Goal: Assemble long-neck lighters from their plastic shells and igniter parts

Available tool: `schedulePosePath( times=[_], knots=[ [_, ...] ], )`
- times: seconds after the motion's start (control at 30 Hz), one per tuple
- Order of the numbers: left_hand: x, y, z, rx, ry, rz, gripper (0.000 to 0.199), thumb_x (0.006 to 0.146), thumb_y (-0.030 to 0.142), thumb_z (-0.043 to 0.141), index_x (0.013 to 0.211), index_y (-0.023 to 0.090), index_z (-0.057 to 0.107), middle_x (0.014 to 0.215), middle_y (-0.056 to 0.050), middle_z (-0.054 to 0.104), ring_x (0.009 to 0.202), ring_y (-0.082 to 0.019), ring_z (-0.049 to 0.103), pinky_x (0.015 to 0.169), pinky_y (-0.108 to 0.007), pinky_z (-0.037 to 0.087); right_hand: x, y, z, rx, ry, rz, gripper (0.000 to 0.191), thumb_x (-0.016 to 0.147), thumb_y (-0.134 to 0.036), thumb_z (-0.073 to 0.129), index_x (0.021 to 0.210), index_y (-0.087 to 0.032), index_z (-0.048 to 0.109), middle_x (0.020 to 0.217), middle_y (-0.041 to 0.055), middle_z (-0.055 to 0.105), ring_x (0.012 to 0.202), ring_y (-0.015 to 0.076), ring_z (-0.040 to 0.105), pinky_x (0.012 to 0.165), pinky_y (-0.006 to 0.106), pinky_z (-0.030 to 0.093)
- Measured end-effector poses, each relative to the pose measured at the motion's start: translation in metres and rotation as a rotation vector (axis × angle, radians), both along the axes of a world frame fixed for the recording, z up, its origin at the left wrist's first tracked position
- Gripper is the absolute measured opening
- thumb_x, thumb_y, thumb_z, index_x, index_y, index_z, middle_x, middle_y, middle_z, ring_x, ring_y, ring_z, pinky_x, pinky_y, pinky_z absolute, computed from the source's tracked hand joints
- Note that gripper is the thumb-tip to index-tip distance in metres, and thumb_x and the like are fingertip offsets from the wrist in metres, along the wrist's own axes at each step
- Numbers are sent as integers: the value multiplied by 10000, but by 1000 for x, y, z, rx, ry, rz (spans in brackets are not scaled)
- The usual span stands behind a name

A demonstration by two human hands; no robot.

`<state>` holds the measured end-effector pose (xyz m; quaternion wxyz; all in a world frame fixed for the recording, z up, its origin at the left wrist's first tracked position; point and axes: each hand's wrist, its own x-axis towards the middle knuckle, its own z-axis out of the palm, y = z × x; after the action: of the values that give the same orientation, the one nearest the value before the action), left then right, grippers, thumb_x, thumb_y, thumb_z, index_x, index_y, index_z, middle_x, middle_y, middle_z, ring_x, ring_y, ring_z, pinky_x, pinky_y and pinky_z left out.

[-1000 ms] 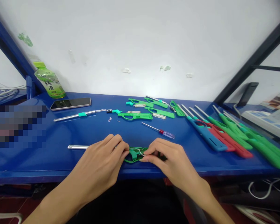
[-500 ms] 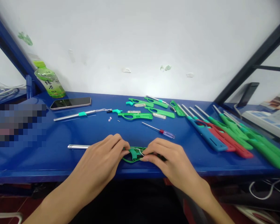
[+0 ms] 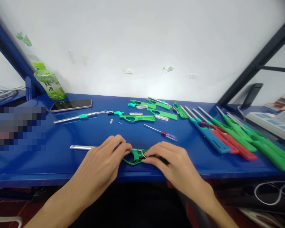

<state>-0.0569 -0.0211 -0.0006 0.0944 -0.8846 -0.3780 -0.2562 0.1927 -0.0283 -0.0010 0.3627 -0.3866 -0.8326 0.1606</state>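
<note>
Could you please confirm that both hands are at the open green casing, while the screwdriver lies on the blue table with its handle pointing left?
Almost: in the head view, the screwdriver on the blue table has its handle pointing right, not left; the left hand and right hand are at the open green casing, as you say.

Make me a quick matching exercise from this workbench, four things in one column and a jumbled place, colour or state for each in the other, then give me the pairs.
1. Screwdriver
2. Phone
3. Bottle
4. Open green handle

A. Between the left hand and the right hand
B. Standing, with a yellow-green cap
C. Red and see-through purple grip end
D. Lying flat, dark screen up

Pairs: 1-C, 2-D, 3-B, 4-A
</note>
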Motion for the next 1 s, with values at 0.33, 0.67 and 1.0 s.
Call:
schedulePosePath(
  times=[0.33, 0.67, 1.0],
  knots=[
    [0, 3, 0, 50, -50, -45, 264, 1023, -15, 470, 1095, 190, 620, 1123, -56, 707, 1053, -238, 593, 909, -401, 425, 0, -1, 0, 21, 0, -6, 28, 1021, -244, 724, 1013, -246, 751, 986, -15, 821, 885, 167, 754, 823, 298, 553],
    [-3, 5, -8, -69, -70, -27, 296, 1035, 8, 411, 1125, 220, 597, 1087, -24, 718, 916, -213, 631, 849, -372, 424, 0, -1, -2, 55, -7, -12, 84, 1045, -284, 692, 1016, -247, 762, 966, 1, 825, 853, 176, 755, 788, 307, 560],
    [-5, 6, -7, -86, -57, -48, 263, 1044, 9, 440, 1146, 212, 573, 1103, -25, 681, 917, -210, 596, 843, -370, 412, -1, -1, -1, 67, -12, -10, 45, 1033, -253, 708, 1013, -239, 747, 974, -12, 822, 851, 163, 745, 797, 299, 535]
  ],
)
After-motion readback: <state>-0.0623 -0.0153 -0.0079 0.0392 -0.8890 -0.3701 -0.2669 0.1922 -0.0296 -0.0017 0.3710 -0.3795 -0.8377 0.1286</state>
